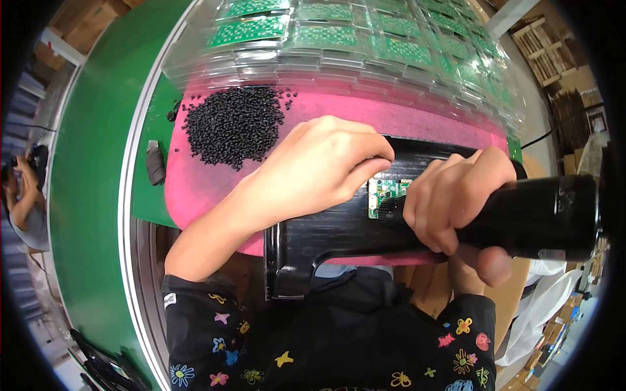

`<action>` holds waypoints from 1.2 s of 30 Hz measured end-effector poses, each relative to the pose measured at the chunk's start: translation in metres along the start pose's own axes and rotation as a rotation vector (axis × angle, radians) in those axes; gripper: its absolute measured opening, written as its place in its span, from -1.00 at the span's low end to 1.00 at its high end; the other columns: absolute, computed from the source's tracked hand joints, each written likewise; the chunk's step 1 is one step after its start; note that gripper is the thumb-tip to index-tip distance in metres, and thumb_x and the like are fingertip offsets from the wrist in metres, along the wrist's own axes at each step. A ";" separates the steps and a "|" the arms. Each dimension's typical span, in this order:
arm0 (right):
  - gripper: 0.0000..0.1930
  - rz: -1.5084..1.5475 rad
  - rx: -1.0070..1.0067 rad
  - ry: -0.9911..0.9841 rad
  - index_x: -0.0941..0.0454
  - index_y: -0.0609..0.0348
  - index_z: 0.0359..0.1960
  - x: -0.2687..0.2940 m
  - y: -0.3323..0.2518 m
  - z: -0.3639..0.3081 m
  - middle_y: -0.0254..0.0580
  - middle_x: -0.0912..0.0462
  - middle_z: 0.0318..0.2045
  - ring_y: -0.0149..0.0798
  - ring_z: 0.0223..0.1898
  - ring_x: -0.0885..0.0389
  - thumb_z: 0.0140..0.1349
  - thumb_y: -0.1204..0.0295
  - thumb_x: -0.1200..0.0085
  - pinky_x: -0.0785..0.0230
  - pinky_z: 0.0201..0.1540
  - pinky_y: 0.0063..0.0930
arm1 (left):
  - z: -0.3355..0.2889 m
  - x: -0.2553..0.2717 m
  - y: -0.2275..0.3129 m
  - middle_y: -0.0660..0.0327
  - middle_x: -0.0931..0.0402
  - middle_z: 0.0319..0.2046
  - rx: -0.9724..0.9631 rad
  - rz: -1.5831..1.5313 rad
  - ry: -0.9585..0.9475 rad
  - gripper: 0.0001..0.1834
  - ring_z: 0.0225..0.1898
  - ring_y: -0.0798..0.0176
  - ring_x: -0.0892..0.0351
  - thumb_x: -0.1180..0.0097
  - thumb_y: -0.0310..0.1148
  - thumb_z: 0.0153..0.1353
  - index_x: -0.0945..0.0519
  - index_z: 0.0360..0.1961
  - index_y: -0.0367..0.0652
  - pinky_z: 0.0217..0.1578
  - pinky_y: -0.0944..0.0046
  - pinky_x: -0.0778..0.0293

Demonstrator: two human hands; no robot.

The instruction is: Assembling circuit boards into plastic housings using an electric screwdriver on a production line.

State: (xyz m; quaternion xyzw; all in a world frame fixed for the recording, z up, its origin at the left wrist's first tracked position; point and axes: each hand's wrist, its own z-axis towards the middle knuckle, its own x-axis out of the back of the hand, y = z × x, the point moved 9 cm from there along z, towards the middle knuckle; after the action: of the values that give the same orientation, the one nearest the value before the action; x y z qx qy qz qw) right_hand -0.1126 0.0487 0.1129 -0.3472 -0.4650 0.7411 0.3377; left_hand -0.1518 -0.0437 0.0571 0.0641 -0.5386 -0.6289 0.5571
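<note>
On the bright pink foam mat point(208, 182) that covers the near part of the bench lies a long black plastic fixture point(326, 228) with a downturned foot at its left end; a small green printed circuit board point(385, 194) sits in a recess near the fixture's middle, between the two hands; the left hand point(319, 169) rests over the fixture with its fingers curled down, the fingertips point(378, 156) pressing at the board's upper left edge, though whether they pinch anything cannot be told; the right hand point(456, 195) is wrapped fully closed around a thick black cylindrical power tool point(535, 218), whose nose meets the board's right side just below the knuckles; behind the left hand, on the mat, lies a loose heap of small black pellets point(235, 124), a few of them scattered onto the green conveyor belt point(91, 163) to the left; farther back stand stacked clear plastic trays point(365, 39) filled with more green boards; the forearms enter from below in dark sleeves point(261, 352) printed with coloured flowers; another person point(26, 195) is at the far left edge.
</note>
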 end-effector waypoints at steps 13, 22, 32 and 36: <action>-0.53 -0.138 -0.075 0.219 -0.33 0.08 -0.29 -0.001 0.002 -0.006 -0.48 -0.39 -0.72 -0.47 -0.75 -0.34 0.06 0.02 -0.27 -0.24 -0.63 -0.54 | -0.007 -0.014 0.001 0.06 -0.62 -0.40 -0.015 0.038 -0.167 -0.85 -0.33 -0.05 -0.62 -0.24 -0.44 0.04 -0.65 -0.35 -0.27 -0.31 0.09 -0.52; -0.61 0.003 0.447 0.242 -0.33 0.09 -0.19 0.019 -0.059 -0.016 -0.54 -0.44 -0.70 -0.60 -0.75 -0.38 0.18 0.08 -0.11 -0.24 -0.60 -0.68 | -0.007 -0.018 0.020 0.12 -0.58 -0.43 -0.162 -0.095 -0.195 -0.87 -0.37 0.01 -0.60 -0.26 -0.47 0.05 -0.61 -0.36 -0.26 -0.34 0.14 -0.52; -0.58 0.035 0.501 0.141 -0.29 0.08 -0.14 0.023 -0.064 -0.024 -0.49 -0.47 -0.65 -0.56 -0.71 -0.42 0.18 0.08 -0.14 -0.30 -0.57 -0.64 | -0.002 -0.017 0.025 0.06 -0.61 -0.39 -0.162 -0.098 -0.195 -0.79 -0.35 0.05 -0.63 -0.34 -0.53 -0.03 -0.60 -0.33 -0.33 -0.34 0.20 -0.55; -0.56 -0.116 0.393 0.174 -0.28 0.10 -0.18 0.035 -0.072 -0.037 -0.46 -0.45 -0.66 -0.51 -0.72 -0.37 0.15 0.06 -0.15 -0.29 -0.58 -0.61 | 0.005 -0.028 0.021 0.12 -0.59 -0.26 -0.025 -0.118 -0.254 -0.57 -0.26 0.15 -0.59 -0.42 -0.31 -0.06 -0.58 -0.19 -0.29 -0.26 0.23 -0.50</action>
State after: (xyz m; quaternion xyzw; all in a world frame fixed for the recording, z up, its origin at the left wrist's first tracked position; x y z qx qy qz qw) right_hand -0.0872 0.1190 0.1604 -0.3102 -0.3000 0.7640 0.4798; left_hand -0.1317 -0.0152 0.0600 0.0086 -0.5920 -0.6704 0.4473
